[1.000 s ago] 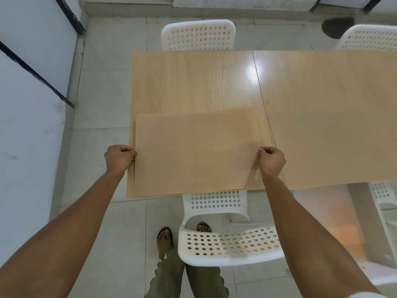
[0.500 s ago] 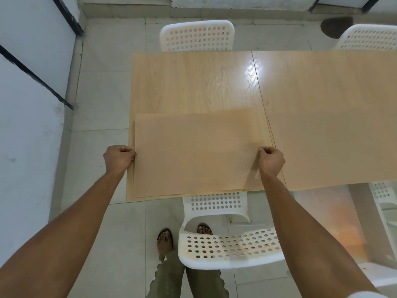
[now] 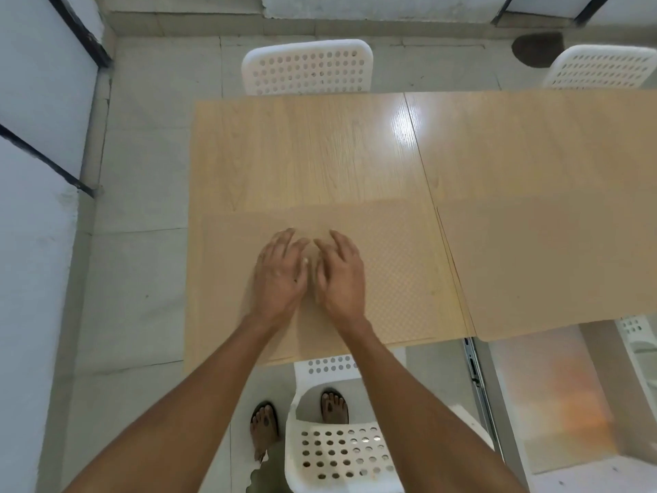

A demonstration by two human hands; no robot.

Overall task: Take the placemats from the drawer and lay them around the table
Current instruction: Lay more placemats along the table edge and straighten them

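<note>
- Grey floor tiles point(image 3: 142, 265) and pale wall panels with dark frames surround a light wooden bench point(image 3: 305, 154), which is made of two tops joined at a seam.
- One tan placemat point(image 3: 401, 265) is laid flat on the near left part of the bench, its near edge close to the bench edge.
- A second placemat point(image 3: 547, 265) is seen flat on the right top, just beside the first across the seam.
- The left hand point(image 3: 281, 275) and the right hand point(image 3: 341, 272) are spread flat, fingers released, palms down on the middle of the left placemat; nothing is grasped by either.
- The two hands lie side by side, nearly touching.
- A white perforated chair point(image 3: 341, 453) is tucked at the near side below the arms, between the person and the bench.
- Two more white chairs are seen at the far side, one point(image 3: 307, 67) opposite and one point(image 3: 601, 71) to the right.
- Sandalled feet point(image 3: 265, 426) are seen on the floor beside the near chair.
</note>
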